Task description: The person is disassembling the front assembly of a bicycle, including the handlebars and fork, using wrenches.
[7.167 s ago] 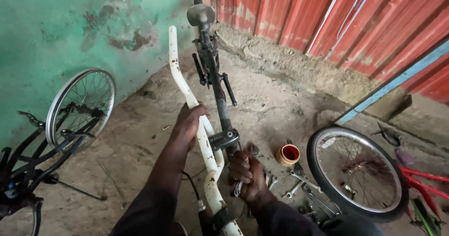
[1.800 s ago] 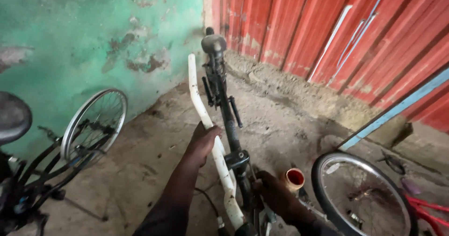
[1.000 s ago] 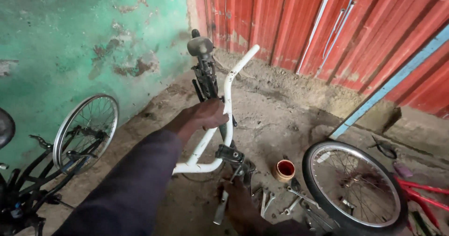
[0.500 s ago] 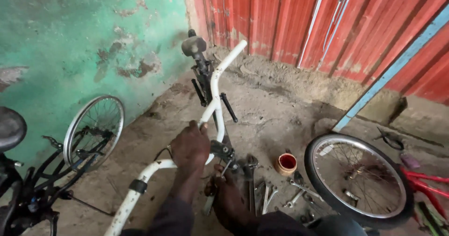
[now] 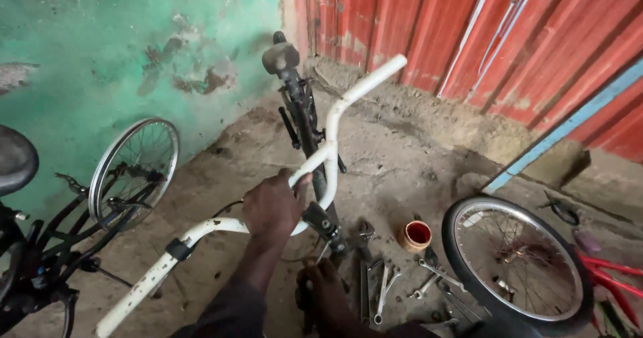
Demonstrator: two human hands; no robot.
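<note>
Paint or grease, red and glossy, fills the small round tin [image 5: 416,235] that stands on the dirt floor [image 5: 415,157] to the right of the gripped spot, just beside the loose wheel [image 5: 519,264] lying flat there. Between that tin and the lower hand, several wrenches [image 5: 383,291] lie scattered, near one another.

Room to move is tight low down: the tools and the loose wheel crowd the right, and an upturned bicycle [image 5: 80,211] with its spoked wheel stands well apart on the left, against the green wall [image 5: 100,50]. Ahead of the grip the ground runs bare up to the red corrugated sheeting [image 5: 469,30], and a blue bar [image 5: 569,124] leans across it on the far right.

The left hand [image 5: 271,207] is wrapped tight around the white handlebar [image 5: 328,157], at the bend near its middle; one arm of the bar rises up and away to the right of the fist, the other sweeps down and left past a black clamp toward the near edge. Just behind the fist stands the dark bicycle frame [image 5: 301,110], upright with its saddle on top. The right hand [image 5: 321,291] sits below and slightly right of the fist, low at the frame's base; whether its fingers are closed on anything I cannot tell.
</note>
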